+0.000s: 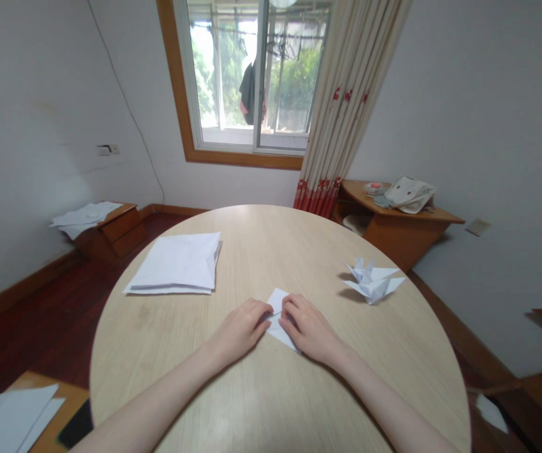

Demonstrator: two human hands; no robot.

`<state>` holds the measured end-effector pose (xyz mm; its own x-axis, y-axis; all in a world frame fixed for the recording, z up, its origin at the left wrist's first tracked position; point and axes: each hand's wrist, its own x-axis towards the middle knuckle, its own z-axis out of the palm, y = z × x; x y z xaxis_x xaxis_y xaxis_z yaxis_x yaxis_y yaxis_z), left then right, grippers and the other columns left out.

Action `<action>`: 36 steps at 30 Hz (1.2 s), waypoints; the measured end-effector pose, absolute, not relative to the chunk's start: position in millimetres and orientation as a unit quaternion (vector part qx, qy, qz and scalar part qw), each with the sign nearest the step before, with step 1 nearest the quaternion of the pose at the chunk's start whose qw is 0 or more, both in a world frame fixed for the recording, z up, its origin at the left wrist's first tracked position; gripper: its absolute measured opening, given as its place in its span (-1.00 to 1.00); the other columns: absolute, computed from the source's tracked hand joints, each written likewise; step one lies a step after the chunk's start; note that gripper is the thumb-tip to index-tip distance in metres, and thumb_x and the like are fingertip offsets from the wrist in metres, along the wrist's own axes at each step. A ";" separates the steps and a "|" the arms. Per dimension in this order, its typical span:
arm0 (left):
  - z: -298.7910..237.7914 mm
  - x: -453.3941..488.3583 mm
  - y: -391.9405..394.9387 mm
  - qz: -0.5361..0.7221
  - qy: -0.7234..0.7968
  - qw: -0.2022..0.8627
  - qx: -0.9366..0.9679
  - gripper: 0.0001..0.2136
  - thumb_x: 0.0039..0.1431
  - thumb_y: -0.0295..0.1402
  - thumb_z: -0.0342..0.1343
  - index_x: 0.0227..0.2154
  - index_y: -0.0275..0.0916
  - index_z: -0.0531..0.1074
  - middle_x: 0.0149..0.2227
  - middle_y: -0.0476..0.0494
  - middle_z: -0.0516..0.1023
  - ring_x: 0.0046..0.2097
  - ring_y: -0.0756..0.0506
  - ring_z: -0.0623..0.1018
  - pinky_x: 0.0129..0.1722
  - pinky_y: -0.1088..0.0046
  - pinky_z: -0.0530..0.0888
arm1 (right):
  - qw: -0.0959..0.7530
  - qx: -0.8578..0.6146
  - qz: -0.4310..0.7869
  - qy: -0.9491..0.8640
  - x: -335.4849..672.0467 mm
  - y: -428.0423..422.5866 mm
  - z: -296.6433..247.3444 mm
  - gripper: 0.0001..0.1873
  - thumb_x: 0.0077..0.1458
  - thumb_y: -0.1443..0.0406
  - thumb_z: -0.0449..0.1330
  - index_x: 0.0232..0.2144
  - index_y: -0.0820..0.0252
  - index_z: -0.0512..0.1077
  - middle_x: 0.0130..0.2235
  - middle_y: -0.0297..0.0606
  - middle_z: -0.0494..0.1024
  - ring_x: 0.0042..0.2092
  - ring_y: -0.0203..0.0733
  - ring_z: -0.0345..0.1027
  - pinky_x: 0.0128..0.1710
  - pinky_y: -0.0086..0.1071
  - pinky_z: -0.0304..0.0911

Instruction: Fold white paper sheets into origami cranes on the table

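Observation:
A small folded piece of white paper (278, 301) lies flat near the middle of the round wooden table (252, 384). My left hand (241, 327) has its fingers curled and pinches the paper's left edge. My right hand (306, 327) is curled the same way and presses on the paper's right side. Both hands cover much of the paper; only its far corner and a lower strip show.
A stack of white paper sheets (176, 263) lies on the table to the left. Finished white paper cranes (372, 281) sit to the right. Low wooden cabinets (110, 229) (393, 220) stand by the walls, and more sheets (7, 415) lie at the lower left.

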<state>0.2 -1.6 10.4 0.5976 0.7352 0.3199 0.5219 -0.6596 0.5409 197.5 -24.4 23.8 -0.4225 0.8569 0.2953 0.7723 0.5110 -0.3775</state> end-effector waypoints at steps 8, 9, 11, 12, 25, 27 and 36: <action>12.6 2.1 -1.0 0.256 0.345 0.187 0.883 -0.88 0.25 -0.48 0.02 -0.22 -0.25 0.45 -0.17 -0.13 0.51 -0.08 -0.11 0.46 -0.05 0.36 0.41 | 0.203 -0.505 0.082 -0.835 196.9 -24.2 22.4 -0.95 0.18 0.37 0.09 -0.35 0.18 0.32 -0.21 -0.18 0.37 -0.14 -0.10 0.24 -0.11 -0.19 0.23; 12.9 2.5 -1.3 0.254 0.347 0.187 0.883 -0.88 0.25 -0.47 0.03 -0.23 -0.26 0.44 -0.18 -0.13 0.51 -0.08 -0.11 0.46 -0.05 0.36 0.41 | 0.201 -0.507 0.079 -0.835 196.4 -23.9 22.0 -0.96 0.18 0.37 0.08 -0.34 0.18 0.32 -0.21 -0.18 0.37 -0.14 -0.10 0.24 -0.11 -0.19 0.23; 13.1 3.4 -1.7 0.250 0.350 0.187 0.883 -0.90 0.24 -0.46 0.05 -0.23 -0.26 0.44 -0.18 -0.14 0.50 -0.07 -0.12 0.45 -0.06 0.36 0.41 | 0.197 -0.511 0.071 -0.834 195.3 -23.1 21.0 -0.95 0.19 0.37 0.07 -0.34 0.19 0.32 -0.20 -0.17 0.37 -0.14 -0.09 0.24 -0.10 -0.18 0.23; 13.1 3.8 -1.7 0.249 0.351 0.186 0.883 -0.91 0.24 -0.45 0.06 -0.23 -0.26 0.43 -0.17 -0.14 0.50 -0.07 -0.12 0.44 -0.06 0.36 0.41 | 0.195 -0.513 0.066 -0.833 194.7 -22.7 20.4 -0.94 0.20 0.38 0.06 -0.34 0.19 0.33 -0.20 -0.17 0.37 -0.13 -0.09 0.24 -0.10 -0.17 0.23; 13.7 -1.0 5.0 0.203 0.371 0.155 0.893 -0.86 0.22 -0.35 0.11 -0.16 -0.15 0.38 -0.10 -0.09 0.42 -0.05 -0.15 0.36 -0.08 0.28 0.29 | 0.204 -0.537 0.066 -0.816 196.7 -19.7 17.4 -0.92 0.10 0.39 0.17 -0.35 0.16 0.32 -0.18 -0.20 0.37 -0.12 -0.10 0.22 -0.09 -0.20 0.19; 14.2 -3.7 7.1 0.196 0.372 0.166 0.892 -0.86 0.22 -0.35 0.12 -0.16 -0.12 0.39 -0.08 -0.08 0.41 -0.02 -0.16 0.34 -0.06 0.26 0.26 | 0.204 -0.544 0.076 -0.811 199.4 -18.3 18.6 -0.90 0.08 0.40 0.19 -0.36 0.16 0.31 -0.17 -0.21 0.37 -0.10 -0.10 0.22 -0.08 -0.20 0.18; 27.5 -14.5 12.4 0.166 0.343 0.207 0.901 -0.76 0.14 -0.37 0.20 -0.12 -0.08 0.42 -0.05 -0.09 0.39 0.02 -0.19 0.32 0.01 0.20 0.22 | 0.207 -0.570 0.108 -0.788 212.8 -14.8 23.7 -0.84 0.05 0.36 0.23 -0.35 0.13 0.27 -0.15 -0.23 0.33 -0.07 -0.08 0.21 -0.06 -0.16 0.15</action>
<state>-14.5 12.4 27.5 0.7092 0.6873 0.1568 0.5500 -0.6786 0.4868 212.8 -14.8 23.7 -0.2651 0.9426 0.2030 0.8536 0.3273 -0.4053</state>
